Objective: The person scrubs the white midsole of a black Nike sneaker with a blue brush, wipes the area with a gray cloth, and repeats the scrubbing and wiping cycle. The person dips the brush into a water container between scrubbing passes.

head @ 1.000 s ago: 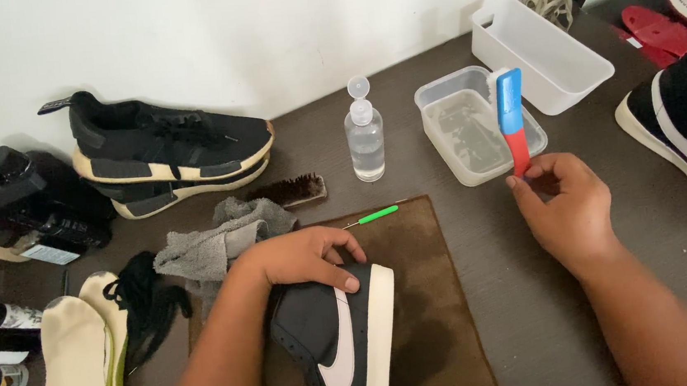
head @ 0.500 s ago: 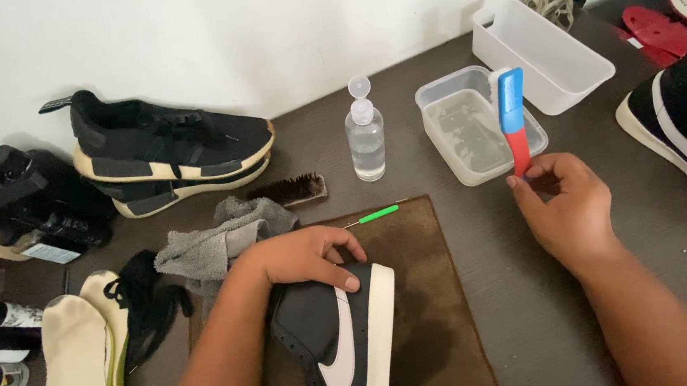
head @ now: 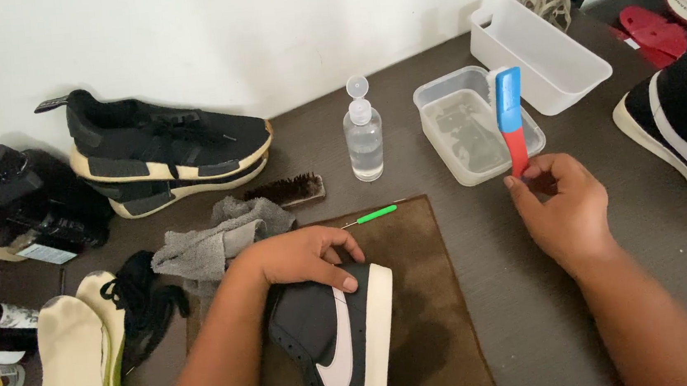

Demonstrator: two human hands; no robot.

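No visible change, slight camera shift only.

Both forearms bare, no sleeves; left grip (head: 304, 258) & right grip (head: 564, 207) ungloved.

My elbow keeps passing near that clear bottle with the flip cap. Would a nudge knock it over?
Probably. The clear plastic bottle stands tall on a narrow base, so it looks tippy. It seems partly filled, which steadies it slightly. Its flip cap is open, so liquid could spill.
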